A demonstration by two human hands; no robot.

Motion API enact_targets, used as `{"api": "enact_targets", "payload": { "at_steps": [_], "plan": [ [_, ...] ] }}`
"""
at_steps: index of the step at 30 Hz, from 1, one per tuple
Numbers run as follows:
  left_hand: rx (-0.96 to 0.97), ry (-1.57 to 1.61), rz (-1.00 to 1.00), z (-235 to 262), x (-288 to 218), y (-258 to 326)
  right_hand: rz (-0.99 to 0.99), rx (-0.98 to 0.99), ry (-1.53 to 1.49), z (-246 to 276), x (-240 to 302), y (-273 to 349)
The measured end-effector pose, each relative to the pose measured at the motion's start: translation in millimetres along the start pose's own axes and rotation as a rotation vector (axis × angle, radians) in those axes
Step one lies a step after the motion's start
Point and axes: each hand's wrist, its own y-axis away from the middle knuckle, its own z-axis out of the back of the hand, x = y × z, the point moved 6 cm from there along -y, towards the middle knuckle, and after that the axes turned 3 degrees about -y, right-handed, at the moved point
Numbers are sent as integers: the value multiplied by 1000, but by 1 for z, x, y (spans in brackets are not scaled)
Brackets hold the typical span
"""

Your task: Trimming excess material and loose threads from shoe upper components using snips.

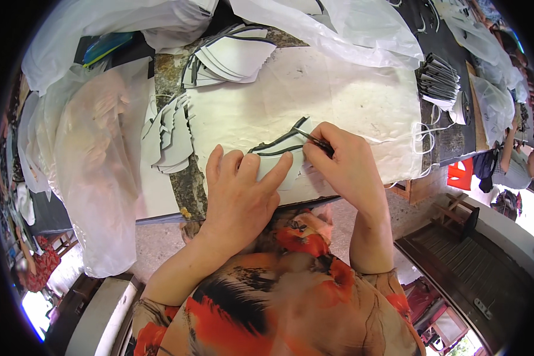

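Note:
A white cut piece with black edge strips (274, 155) lies on the pale cloth near the table's front edge. My left hand (240, 187) rests on it, fingers spread and pressing the piece down. In my right hand (349, 160), thumb and fingers pinch a slim dark pointed tool (314, 140) that looks like tweezers. Its tip touches the upper black strip (285, 138) close to that strip's raised right end. The part of the piece beneath my left fingers is hidden.
The pale cloth (362, 101) covers the work table. Stacks of white pieces with black edges (234, 57) lie at the back left, and more white pieces (175, 137) at the left. A dark-edged bundle (438, 80) sits at the right. Clear plastic sheets (101, 166) drape the left side.

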Motion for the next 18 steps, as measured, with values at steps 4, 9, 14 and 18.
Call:
{"api": "enact_targets", "payload": {
  "at_steps": [4,9,14,18],
  "plan": [
    [15,-11,-7,-1,-3,-3,-2,-10,-4,2,-4,0],
    [12,-31,-5,-3,-6,-5,-1,-28,10,3,-7,1],
    [5,-25,-3,-4,-5,-4,-16,-36,11,3,-10,2],
    [-11,-24,-2,-4,-5,-4,-32,-37,27,2,-13,2]
  ]
}}
